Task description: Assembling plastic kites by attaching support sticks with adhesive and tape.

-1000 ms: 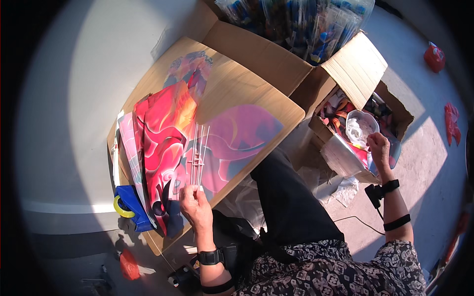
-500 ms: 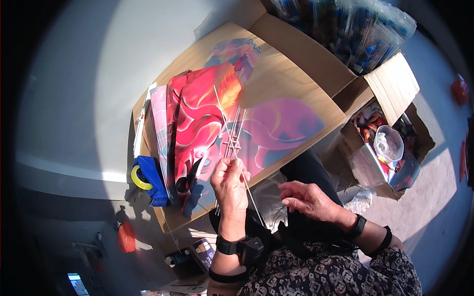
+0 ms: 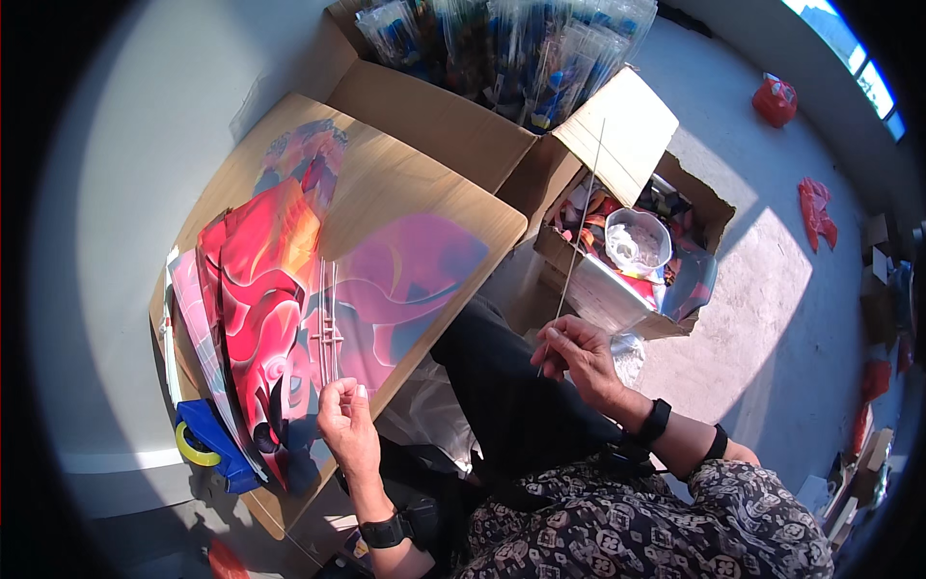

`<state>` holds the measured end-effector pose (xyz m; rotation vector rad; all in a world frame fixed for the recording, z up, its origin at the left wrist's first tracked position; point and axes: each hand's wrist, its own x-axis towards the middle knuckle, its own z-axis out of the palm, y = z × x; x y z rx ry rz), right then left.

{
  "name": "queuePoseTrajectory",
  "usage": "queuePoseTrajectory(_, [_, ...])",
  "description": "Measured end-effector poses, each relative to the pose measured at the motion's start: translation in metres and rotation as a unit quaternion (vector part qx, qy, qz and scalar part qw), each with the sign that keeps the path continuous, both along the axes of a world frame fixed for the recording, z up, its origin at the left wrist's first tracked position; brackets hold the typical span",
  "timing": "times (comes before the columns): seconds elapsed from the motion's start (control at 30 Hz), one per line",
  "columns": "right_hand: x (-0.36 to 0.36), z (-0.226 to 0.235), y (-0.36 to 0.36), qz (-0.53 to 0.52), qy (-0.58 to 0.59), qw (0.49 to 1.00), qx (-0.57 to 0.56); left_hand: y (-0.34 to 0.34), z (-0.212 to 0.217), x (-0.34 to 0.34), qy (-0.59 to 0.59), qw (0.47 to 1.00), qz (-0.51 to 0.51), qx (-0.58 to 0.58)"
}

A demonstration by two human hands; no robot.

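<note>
My left hand (image 3: 347, 425) pinches the lower ends of a small bundle of thin pale rods (image 3: 326, 323) joined by short cross pieces, held over a red, pink and purple printed sheet (image 3: 260, 299). That sheet lies on a flat brown cardboard board (image 3: 405, 183) across my lap. My right hand (image 3: 579, 352) grips a single long thin rod (image 3: 582, 227) that slants up and to the right, over an open cardboard box (image 3: 627, 135). The two hands are apart, with my dark trouser leg between them.
The open box holds colourful items and a clear plastic tub (image 3: 637, 241). A larger box of plastic-wrapped packs (image 3: 502, 39) stands behind the board. A blue tape dispenser with a yellow roll (image 3: 203, 449) lies at the left. Red bags (image 3: 776, 96) lie on the concrete floor.
My right hand has lifted from beside my lap and now holds a single long rod pointing up over the box. My left hand with the rod bundle has dropped lower.
</note>
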<state>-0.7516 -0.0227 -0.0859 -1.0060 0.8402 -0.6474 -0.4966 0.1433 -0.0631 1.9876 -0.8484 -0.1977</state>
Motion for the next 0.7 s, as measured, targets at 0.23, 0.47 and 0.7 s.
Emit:
queuePoseTrajectory(0.23, [-0.101, -0.039, -0.05, -0.264, 0.136, 0.955, -0.006, 0.025, -0.012, 0.005, 0.038, 0.999, 0.009, 0.008])
queuePoseTrajectory(0.47, [-0.173, -0.056, -0.078, -0.214, 0.308, 0.927, 0.02, 0.031, -0.023, 0.013, 0.024, 0.999, 0.006, 0.038])
queuePoseTrajectory(0.7, [-0.187, -0.067, -0.079, -0.152, 0.394, 0.906, 0.008, 0.03, -0.024, 0.016, -0.03, 0.997, 0.019, 0.069])
